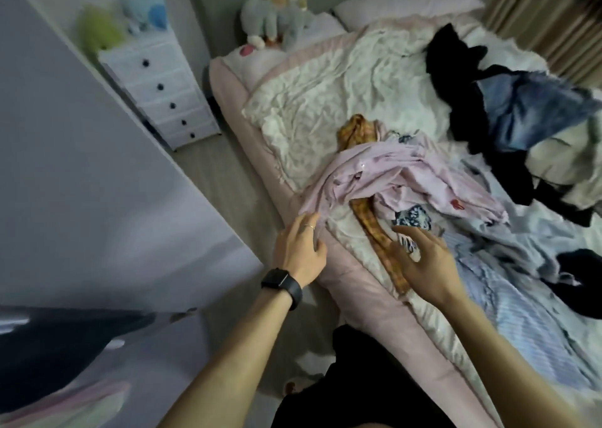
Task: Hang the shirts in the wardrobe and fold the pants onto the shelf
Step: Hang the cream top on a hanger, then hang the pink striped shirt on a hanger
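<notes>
The left hand (301,248) rests loose fingers on the pink shirt (374,173), mid-frame on the bed (351,284). The right hand (423,258) hovers spread and empty. This looks like choosing a shirt to hang; next comes a firm grasp and lift.

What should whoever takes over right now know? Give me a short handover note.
Left hand: open, fingers resting on the edge of the pink garment at the bed's near side.
Right hand: open, holding nothing, over the plaid cloth.
Jeans and black clothes lie heaped farther across the bed.
Done: nothing seen hung or folded.
Left: the whole pile; no hanger in view.
</notes>
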### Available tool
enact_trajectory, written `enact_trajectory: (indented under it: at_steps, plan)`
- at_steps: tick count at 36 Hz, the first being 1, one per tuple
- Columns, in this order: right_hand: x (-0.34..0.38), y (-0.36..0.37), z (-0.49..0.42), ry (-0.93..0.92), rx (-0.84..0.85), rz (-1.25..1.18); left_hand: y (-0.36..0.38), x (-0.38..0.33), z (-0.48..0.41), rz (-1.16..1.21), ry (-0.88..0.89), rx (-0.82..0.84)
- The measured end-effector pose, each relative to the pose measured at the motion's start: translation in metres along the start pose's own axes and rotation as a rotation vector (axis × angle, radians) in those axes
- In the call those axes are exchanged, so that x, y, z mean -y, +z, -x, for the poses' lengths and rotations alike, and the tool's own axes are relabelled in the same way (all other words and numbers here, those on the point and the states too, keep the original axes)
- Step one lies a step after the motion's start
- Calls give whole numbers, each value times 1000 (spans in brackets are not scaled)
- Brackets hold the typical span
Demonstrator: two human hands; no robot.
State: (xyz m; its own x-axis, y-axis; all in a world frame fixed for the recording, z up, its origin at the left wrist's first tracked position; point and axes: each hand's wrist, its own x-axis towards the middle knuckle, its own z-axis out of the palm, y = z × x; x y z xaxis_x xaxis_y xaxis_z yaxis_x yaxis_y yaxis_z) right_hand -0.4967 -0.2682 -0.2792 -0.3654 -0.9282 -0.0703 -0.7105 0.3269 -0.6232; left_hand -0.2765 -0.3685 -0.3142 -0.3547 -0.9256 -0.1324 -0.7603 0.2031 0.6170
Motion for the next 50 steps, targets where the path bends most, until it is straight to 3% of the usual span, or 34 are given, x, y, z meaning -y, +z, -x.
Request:
enact_trajectory:
  at_steps: [7,13,17,23,33,38,41,45,50]
  plan:
    - [-65,-28,-56,123,37,-18,48,-36,-85,-89,28,76]
    - [-103,-27,-143,140,188,-22,79,-34,-158,-85,-50,126]
    - [-127,-13,-213,122,282,35,102,-22,-200,-66,-122,107]
    - [-176,17,-311,199,375,94,141,-4,-263,-148,-171,229]
    - [-212,59,-395,137,498,237,181,26,-336,-217,-309,267]
    - [-219,67,-380,122,299,201,188,33,-336,-348,-306,273]
    - [-218,58,-361,131,205,126,180,31,-325,-308,-267,233]
    - [-211,33,-334,138,153,37,149,8,-304,-52,-287,122]
    - [-172,-6,-308,67,4,-77,59,-42,-267,208,-208,-42]
